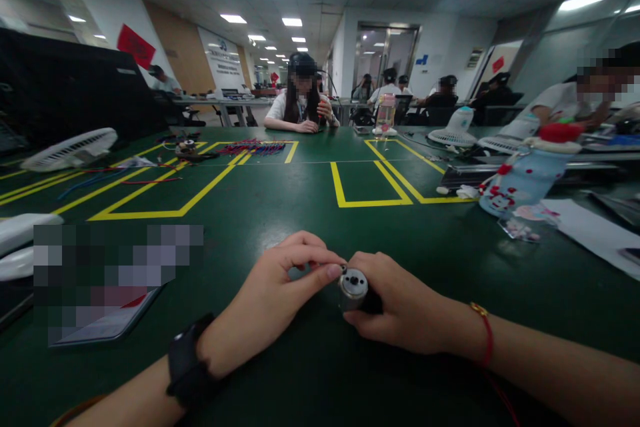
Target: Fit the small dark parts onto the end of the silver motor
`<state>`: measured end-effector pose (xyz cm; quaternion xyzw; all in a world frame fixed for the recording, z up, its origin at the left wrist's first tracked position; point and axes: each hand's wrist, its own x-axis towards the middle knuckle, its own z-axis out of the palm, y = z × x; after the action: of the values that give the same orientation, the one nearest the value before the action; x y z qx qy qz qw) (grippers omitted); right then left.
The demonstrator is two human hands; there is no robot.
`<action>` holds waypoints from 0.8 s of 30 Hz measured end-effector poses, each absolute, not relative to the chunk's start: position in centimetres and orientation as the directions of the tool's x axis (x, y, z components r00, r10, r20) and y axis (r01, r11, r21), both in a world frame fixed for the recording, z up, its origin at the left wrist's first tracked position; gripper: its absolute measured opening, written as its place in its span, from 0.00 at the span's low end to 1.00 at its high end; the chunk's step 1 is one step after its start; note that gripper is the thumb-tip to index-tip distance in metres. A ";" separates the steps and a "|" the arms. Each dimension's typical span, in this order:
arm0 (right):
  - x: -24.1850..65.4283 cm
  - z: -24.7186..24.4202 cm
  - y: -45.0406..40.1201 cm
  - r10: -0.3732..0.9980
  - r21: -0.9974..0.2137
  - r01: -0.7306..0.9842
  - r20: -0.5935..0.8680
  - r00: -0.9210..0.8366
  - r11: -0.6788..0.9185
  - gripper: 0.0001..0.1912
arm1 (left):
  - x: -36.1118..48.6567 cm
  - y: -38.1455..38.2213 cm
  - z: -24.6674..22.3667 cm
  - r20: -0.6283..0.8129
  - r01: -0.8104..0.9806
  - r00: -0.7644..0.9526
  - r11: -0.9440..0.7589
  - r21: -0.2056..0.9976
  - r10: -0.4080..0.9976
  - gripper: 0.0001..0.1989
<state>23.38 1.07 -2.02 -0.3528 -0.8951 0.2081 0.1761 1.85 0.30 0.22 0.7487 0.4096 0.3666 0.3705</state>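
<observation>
the right hand's (395, 300) grip holds a metal cylinder (353, 288); a blue bottle (527, 177) (contents hidden) stands rightward, tilted in view.

A: What's in the hands?
B: Right hand (400, 300) grips a metal cylinder (353, 291), end face up; left hand (285, 280) pinches a tiny dark part (343, 269) at its rim.
A: Around them?
B: Green tabletop (260, 227), yellow tape (370, 203), blue bottle (530, 177) on the right, wires (257, 148) farther off, person (303, 97) seated opposite.
</observation>
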 end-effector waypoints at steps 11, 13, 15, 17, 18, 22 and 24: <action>23.7 -1.8 0.9 0.709 -0.534 0.542 0.166 -0.686 0.649 0.14 | -0.1 1.4 -1.2 0.124 0.436 0.541 -0.403 0.804 0.832 0.07; 23.7 -1.9 1.0 0.707 -0.533 0.541 0.164 -0.687 0.650 0.14 | -0.2 1.5 -1.5 0.131 0.465 0.546 -0.429 0.774 0.828 0.07; 23.8 -1.9 1.0 0.705 -0.535 0.536 0.169 -0.689 0.653 0.14 | -0.3 1.5 -1.7 0.145 0.499 0.547 -0.460 0.734 0.824 0.07; 23.8 -2.0 1.0 0.703 -0.538 0.532 0.173 -0.690 0.654 0.14 | -0.2 1.6 -1.8 0.145 0.529 0.556 -0.484 0.697 0.818 0.06; 23.9 -2.0 1.0 0.702 -0.539 0.529 0.174 -0.691 0.655 0.14 | -0.2 1.6 -1.9 0.139 0.542 0.564 -0.492 0.681 0.814 0.06; 23.9 -2.0 1.0 0.704 -0.547 0.529 0.166 -0.691 0.649 0.15 | 0.1 1.5 -1.7 0.095 0.600 0.584 -0.507 0.619 0.806 0.05; 23.9 -2.0 0.9 0.704 -0.550 0.529 0.166 -0.690 0.647 0.15 | 0.1 1.3 -1.7 0.085 0.619 0.588 -0.515 0.594 0.804 0.05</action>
<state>23.93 0.95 -1.99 -0.3470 -0.8883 0.2368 0.1857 0.09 1.34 -1.65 0.8519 0.4176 0.1780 0.2612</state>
